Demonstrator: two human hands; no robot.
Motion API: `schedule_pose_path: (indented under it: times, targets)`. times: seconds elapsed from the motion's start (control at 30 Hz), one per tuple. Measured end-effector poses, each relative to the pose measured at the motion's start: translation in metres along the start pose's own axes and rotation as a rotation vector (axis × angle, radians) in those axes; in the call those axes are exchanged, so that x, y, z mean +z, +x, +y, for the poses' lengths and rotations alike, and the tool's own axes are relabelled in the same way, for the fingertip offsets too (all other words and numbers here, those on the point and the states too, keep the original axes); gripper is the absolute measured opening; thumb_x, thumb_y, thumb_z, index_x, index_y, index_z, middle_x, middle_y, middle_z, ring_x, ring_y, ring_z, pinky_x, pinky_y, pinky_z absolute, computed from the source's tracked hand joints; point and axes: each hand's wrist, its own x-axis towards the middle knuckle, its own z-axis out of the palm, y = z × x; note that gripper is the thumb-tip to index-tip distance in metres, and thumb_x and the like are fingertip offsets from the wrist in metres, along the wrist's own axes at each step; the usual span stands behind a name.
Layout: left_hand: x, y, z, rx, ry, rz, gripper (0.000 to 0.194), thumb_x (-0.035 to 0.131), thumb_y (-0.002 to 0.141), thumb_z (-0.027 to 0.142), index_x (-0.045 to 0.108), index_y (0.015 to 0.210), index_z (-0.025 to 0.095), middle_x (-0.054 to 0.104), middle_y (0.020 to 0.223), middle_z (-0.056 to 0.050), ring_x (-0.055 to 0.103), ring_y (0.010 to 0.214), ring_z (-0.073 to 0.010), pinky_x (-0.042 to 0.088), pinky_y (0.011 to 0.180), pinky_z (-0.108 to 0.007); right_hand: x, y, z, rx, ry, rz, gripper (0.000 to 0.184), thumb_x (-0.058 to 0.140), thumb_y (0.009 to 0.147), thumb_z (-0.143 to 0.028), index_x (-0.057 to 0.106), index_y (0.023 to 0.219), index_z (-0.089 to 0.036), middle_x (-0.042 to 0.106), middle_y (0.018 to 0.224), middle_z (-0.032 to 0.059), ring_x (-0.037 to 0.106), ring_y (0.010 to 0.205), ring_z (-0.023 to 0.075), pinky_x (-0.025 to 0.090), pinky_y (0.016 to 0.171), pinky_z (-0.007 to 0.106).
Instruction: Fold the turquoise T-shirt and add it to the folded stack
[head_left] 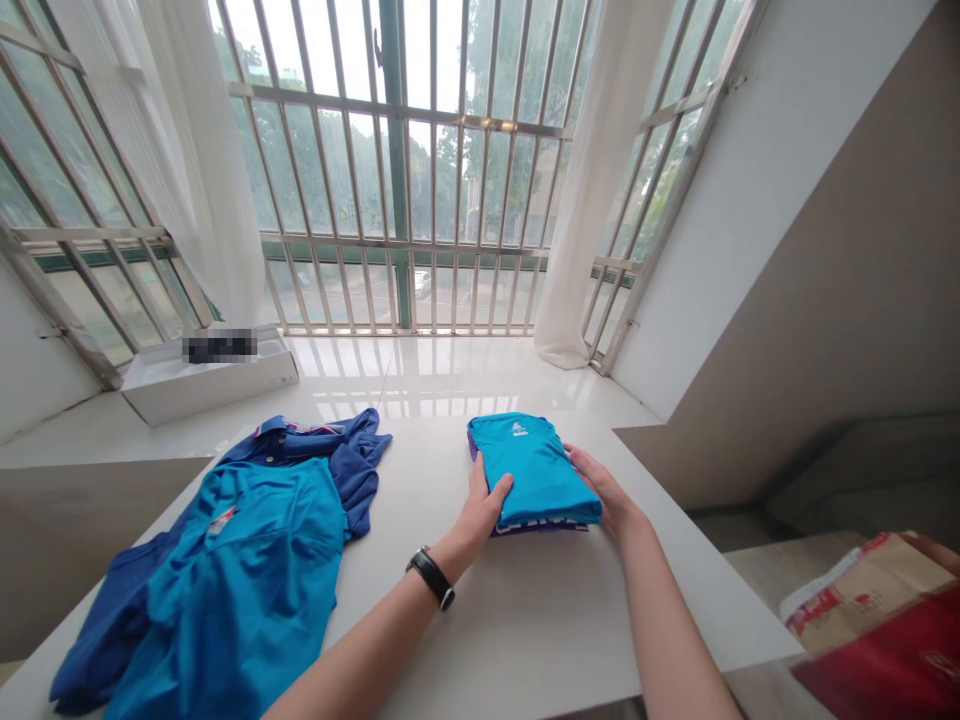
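A folded bright blue T-shirt (536,465) with a small white logo lies on top of a folded purple garment (544,528), whose edges and white lettering peek out below. My left hand (484,510) grips the stack's left side, its thumb resting on the top shirt. Along the right side, my right hand (600,490) holds the stack's edge, with some fingers hidden under or behind it. To the left, an unfolded bright blue shirt (255,560) is spread over a dark blue polo shirt (352,455) with a buttoned collar.
The white tabletop (420,640) runs back to a barred window (409,200) with white curtains (592,200). A white open box (210,390) with a blurred dark item stands at the back left. On the lower right are red and brown paper bags (870,600).
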Motion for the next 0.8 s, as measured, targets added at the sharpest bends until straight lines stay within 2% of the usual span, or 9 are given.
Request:
schedule_pose_path:
  times: [0.13,0.23,0.3,0.4,0.53,0.67,0.73,0.8]
  targets:
    - [0.025,0.009,0.007,-0.098,-0.118,0.036,0.091,0.055,0.088,0.055,0.009,0.158,0.018,0.012,0.164,-0.01,0.017,0.149,-0.0298,0.018,0.122,-0.038,-0.028,-0.02,0.01,-0.048,0.109,0.179,0.055,0.07,0.074,-0.066,0.067,0.108,-0.022,0.065,0.127,0.0118,0.054,0.129,0.0308,0.048,0.105,0.043]
    - [0.051,0.02,0.009,-0.096,-0.084,0.071,0.086,0.051,0.09,0.049,0.009,0.157,0.016,0.011,0.164,-0.009,0.014,0.15,-0.0273,0.015,0.122,-0.036,-0.046,-0.032,0.02,-0.188,0.083,0.285,0.066,0.06,0.077,-0.074,0.061,0.12,-0.023,0.058,0.137,0.0121,0.051,0.131,0.0301,0.046,0.106,0.043]
    - [0.072,0.029,0.009,-0.09,-0.049,0.106,0.084,0.049,0.09,0.046,0.01,0.157,0.013,0.01,0.164,-0.01,0.012,0.15,-0.0259,0.013,0.122,-0.034,-0.052,-0.034,0.025,-0.278,-0.024,0.399,0.073,0.057,0.076,-0.076,0.056,0.128,-0.024,0.054,0.141,0.0117,0.05,0.131,0.0311,0.045,0.105,0.045]
    - [0.103,0.047,0.008,-0.075,0.001,0.134,0.082,0.049,0.09,0.043,0.013,0.156,0.01,0.01,0.164,-0.013,0.009,0.151,-0.0249,0.011,0.122,-0.033,-0.056,-0.026,0.027,-0.369,-0.262,0.647,0.08,0.058,0.072,-0.077,0.056,0.128,-0.021,0.055,0.139,0.0137,0.05,0.129,0.0332,0.04,0.107,0.045]
    - [0.134,0.076,0.009,-0.072,0.047,0.079,0.083,0.05,0.089,0.041,0.014,0.155,0.006,0.01,0.163,-0.017,0.007,0.151,-0.0264,0.009,0.122,-0.034,-0.064,-0.003,0.02,-0.319,-0.379,0.91,0.075,0.053,0.07,-0.077,0.063,0.114,-0.017,0.066,0.121,0.0154,0.057,0.116,0.035,0.043,0.099,0.045]
    - [0.146,0.097,0.011,-0.104,0.047,0.027,0.086,0.053,0.088,0.042,0.013,0.155,0.007,0.009,0.163,-0.017,0.005,0.151,-0.0268,0.009,0.122,-0.034,-0.077,0.016,0.015,-0.288,-0.404,1.023,0.066,0.05,0.072,-0.073,0.066,0.105,-0.018,0.07,0.111,0.0162,0.06,0.108,0.0356,0.047,0.09,0.044]
    - [0.145,0.101,0.014,-0.105,0.039,0.005,0.087,0.056,0.087,0.041,0.014,0.155,0.007,0.012,0.163,-0.018,0.009,0.151,-0.0275,0.012,0.122,-0.034,-0.082,0.02,0.015,-0.29,-0.412,1.056,0.063,0.05,0.073,-0.071,0.067,0.103,-0.018,0.07,0.108,0.0162,0.06,0.106,0.0359,0.047,0.088,0.044]
    - [0.138,0.098,0.017,-0.092,0.017,-0.031,0.085,0.058,0.086,0.042,0.02,0.154,0.008,0.02,0.161,-0.019,0.019,0.148,-0.0288,0.019,0.12,-0.035,-0.085,0.022,0.016,-0.311,-0.404,1.076,0.061,0.053,0.073,-0.07,0.067,0.101,-0.018,0.071,0.105,0.0156,0.061,0.104,0.0355,0.048,0.087,0.044]
